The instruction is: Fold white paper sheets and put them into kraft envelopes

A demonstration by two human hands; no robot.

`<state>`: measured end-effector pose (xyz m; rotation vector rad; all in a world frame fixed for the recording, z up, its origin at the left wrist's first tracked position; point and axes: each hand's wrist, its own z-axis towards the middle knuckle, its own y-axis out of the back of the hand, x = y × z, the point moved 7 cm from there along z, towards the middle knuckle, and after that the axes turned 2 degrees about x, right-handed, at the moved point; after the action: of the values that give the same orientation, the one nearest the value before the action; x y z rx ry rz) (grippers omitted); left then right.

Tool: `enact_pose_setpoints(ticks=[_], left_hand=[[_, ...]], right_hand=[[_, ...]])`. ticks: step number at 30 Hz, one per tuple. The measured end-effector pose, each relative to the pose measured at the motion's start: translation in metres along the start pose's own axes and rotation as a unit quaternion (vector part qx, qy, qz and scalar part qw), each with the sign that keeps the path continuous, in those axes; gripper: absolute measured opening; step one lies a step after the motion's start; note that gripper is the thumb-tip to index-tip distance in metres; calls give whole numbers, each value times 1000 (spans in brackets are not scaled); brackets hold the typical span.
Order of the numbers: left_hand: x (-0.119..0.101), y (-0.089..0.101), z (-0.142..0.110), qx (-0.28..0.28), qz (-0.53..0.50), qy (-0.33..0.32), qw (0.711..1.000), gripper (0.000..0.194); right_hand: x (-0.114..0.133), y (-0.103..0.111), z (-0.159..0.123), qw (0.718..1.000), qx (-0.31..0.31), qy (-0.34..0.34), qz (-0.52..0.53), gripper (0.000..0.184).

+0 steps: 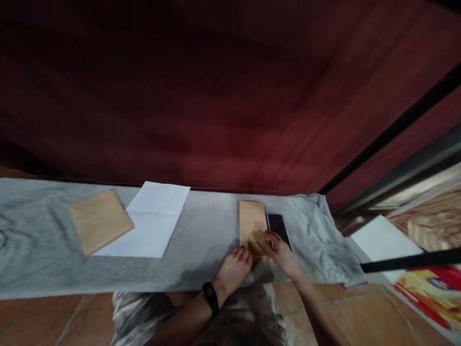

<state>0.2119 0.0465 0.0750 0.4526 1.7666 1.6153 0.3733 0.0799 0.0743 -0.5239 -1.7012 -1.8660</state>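
A narrow piece of folded brown paper (252, 216) lies upright to me on the grey cloth, its long sides running away from me. My left hand (234, 270), with a black band on the wrist, has its fingers curled together at the paper's lower left corner. On the right edge, the bent fingers of my right hand (281, 253) grip the same paper, thumb side hidden from view. Just beside it, partly behind my right hand, lies a dark-screened phone (278, 226) with a light purple rim.
Grey cloth (205, 226) covers the long narrow surface. To the left, a square of folded brown paper (101, 221) overlaps a creased white sheet (154, 226). A dark red curtain (216, 120) hangs behind. At right are black bars (406, 262) and a red-yellow package (432, 293).
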Motion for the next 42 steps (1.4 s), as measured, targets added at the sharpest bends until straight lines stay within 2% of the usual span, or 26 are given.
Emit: enact_pose_setpoints(ticks=[5, 9, 12, 14, 16, 17, 20, 22, 24, 29, 35, 37, 39, 42], left_hand=[[8, 4, 2, 14, -38, 4, 999, 35], [16, -3, -1, 17, -75, 33, 996, 42], [28, -3, -3, -42, -196, 90, 976, 33], [42, -2, -3, -113, -311, 148, 932, 21], [58, -7, -4, -172, -421, 218, 864, 12], [64, -12, -4, -186, -469, 247, 827, 14], [72, -26, -3, -184, -588, 296, 730, 33], [70, -32, -2, -166, -639, 309, 685, 43], [68, -33, -1, -152, -664, 322, 657, 48], [64, -25, 9, -117, -689, 334, 632, 46], [63, -18, 12, -88, -758, 344, 547, 43], [58, -20, 8, -73, -767, 338, 540, 43], [53, -24, 6, -61, -766, 317, 555, 44], [52, -35, 7, -73, -725, 288, 622, 47]], right_hand=[[2, 4, -31, 999, 42, 27, -19, 37], [8, -1, -44, 990, 65, 77, -102, 42], [12, -6, -45, 979, 75, 82, -168, 42], [16, -8, -43, 972, 85, 89, -199, 43], [19, -10, -42, 966, 97, 98, -219, 47], [20, -10, -41, 964, 102, 101, -225, 48], [21, -13, -40, 960, 114, 107, -234, 52], [21, -15, -39, 959, 114, 106, -237, 52], [21, -17, -36, 959, 110, 110, -237, 50], [25, -15, -27, 957, 90, 129, -242, 52], [29, -5, -18, 957, 89, 118, -250, 58], [28, -6, -19, 958, 76, 115, -251, 58], [28, -12, -24, 958, 64, 124, -250, 57], [25, -23, -38, 961, 33, 134, -240, 55]])
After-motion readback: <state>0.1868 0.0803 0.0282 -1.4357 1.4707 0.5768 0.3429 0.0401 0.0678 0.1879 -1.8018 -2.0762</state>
